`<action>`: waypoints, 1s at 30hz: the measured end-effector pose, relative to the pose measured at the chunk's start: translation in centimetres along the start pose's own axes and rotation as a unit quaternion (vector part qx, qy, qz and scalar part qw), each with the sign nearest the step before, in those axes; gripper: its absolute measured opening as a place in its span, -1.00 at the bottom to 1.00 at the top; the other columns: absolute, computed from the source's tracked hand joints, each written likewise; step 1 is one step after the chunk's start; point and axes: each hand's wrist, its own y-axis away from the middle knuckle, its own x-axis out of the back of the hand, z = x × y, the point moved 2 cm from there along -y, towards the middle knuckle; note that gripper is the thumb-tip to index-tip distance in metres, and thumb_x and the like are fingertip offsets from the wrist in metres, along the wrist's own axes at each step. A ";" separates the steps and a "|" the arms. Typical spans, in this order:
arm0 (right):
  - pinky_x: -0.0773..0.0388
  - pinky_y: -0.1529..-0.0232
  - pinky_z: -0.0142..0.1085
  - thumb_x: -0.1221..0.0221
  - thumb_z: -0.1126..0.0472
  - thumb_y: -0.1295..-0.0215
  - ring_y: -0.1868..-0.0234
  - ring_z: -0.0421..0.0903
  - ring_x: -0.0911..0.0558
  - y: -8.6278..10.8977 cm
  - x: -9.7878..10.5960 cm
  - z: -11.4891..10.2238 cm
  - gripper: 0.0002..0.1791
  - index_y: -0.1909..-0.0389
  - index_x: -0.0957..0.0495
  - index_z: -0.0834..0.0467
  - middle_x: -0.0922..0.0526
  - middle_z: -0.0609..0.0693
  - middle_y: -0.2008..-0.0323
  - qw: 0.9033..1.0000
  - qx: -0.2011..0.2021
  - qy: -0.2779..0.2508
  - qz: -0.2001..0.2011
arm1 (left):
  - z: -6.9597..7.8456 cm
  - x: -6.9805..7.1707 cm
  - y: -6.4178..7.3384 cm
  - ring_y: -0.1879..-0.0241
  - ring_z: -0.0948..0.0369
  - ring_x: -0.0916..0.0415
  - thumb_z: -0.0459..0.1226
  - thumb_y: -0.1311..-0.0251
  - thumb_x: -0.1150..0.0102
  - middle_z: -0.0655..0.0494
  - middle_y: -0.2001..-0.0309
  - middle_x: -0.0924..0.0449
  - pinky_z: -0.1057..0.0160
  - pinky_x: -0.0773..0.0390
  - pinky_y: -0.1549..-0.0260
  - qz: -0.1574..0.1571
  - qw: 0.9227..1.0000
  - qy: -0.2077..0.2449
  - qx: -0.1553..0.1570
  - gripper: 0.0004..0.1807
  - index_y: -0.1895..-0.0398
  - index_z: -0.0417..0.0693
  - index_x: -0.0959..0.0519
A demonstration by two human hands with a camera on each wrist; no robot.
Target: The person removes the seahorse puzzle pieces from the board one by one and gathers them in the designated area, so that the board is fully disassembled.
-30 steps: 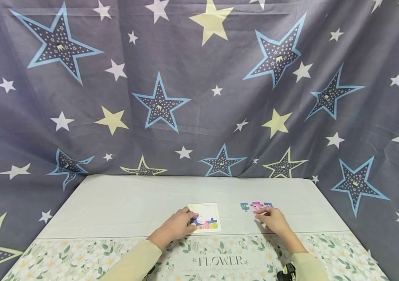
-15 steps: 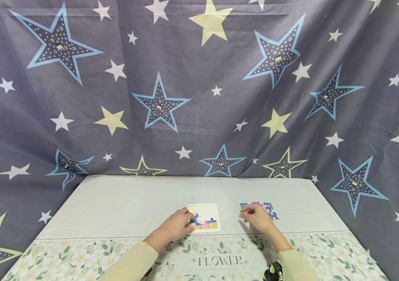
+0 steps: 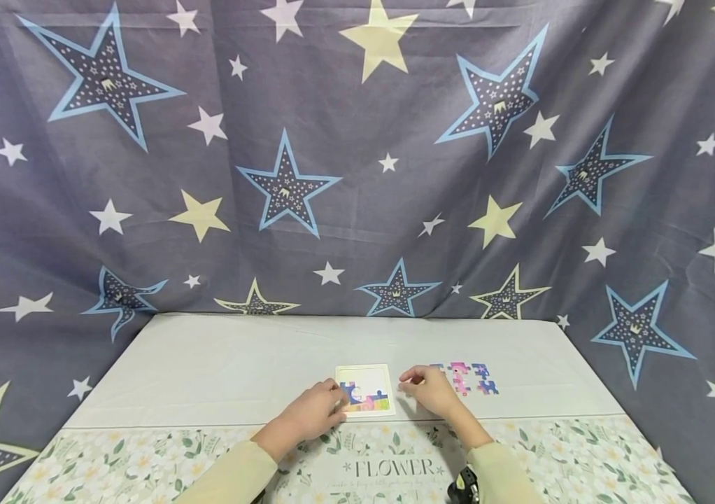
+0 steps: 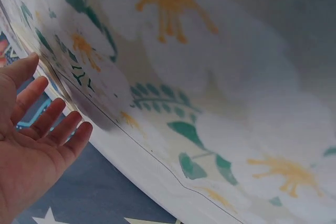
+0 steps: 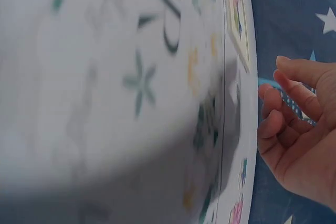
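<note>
A small puzzle tray [image 3: 393,402] with a cream rim lies on the white table in the head view. Jigsaw pieces [image 3: 378,403] cover its bottom and left; the upper right part shows white. My left hand [image 3: 316,411] is at the tray's left edge, fingertips over the rim; its fingers look relaxed in the left wrist view. My right hand [image 3: 433,393] hovers just right of the tray. In the right wrist view its fingers are loosely bent, thumb and index close together, and no piece shows between them. Pink jigsaw pieces [image 3: 459,371] lie beyond it.
Blue jigsaw pieces [image 3: 488,387] lie at the right of the loose group; another is partly behind the right hand. A floral cloth [image 3: 389,465] covers the table's front. A grey star-patterned curtain [image 3: 357,175] hangs behind and at both sides.
My right hand has moved left from over the loose pieces to beside the tray, uncovering pink and blue pieces. The left hand has drawn back slightly at the tray's left edge.
</note>
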 end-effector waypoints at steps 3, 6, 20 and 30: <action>-0.42 0.64 -0.40 -0.24 0.25 -0.17 0.60 -0.19 -0.41 -0.1 -0.7 -0.7 -0.90 0.31 -0.62 0.19 -0.50 0.01 0.47 1.000 0.019 -0.003 -0.007 | 0.0 -0.1 0.0 0.06 0.23 -0.45 -0.05 -0.21 -0.12 0.16 0.05 -0.46 0.16 -0.54 -0.02 -0.006 1.000 0.001 0.002 -0.65 -0.01 0.05 -0.56; -0.42 0.61 -0.40 -0.24 0.24 -0.16 0.56 -0.19 -0.41 -0.3 -1.4 -1.4 -0.89 0.31 -0.62 0.19 -0.52 0.00 0.46 0.999 0.033 0.001 -0.015 | 0.1 -0.2 0.1 0.04 0.22 -0.45 -0.06 -0.23 -0.11 0.16 0.04 -0.45 0.16 -0.53 -0.04 -0.010 1.000 -0.002 0.000 -0.66 -0.02 0.05 -0.55; -0.40 0.54 -0.43 -0.25 0.24 -0.15 0.51 -0.21 -0.43 -1.1 -4.4 -3.3 -0.85 0.28 -0.61 0.21 -0.58 0.00 0.43 0.996 0.081 0.031 -0.034 | 0.1 0.0 0.2 0.11 0.23 -0.45 -0.13 -0.21 -0.15 0.15 0.11 -0.46 0.20 -0.56 0.06 -0.006 1.000 0.007 -0.013 -0.70 0.03 0.01 -0.58; -0.43 0.43 -0.38 -0.28 0.21 -0.10 0.44 -0.20 -0.46 -1.2 -5.7 -3.9 -0.85 0.33 -0.62 0.19 -0.55 0.05 0.39 0.993 0.091 0.073 -0.023 | 0.1 0.0 0.0 0.19 0.26 -0.45 -0.17 -0.18 -0.19 0.18 0.18 -0.46 0.23 -0.56 0.10 0.004 0.999 0.015 -0.031 -0.75 0.10 -0.02 -0.60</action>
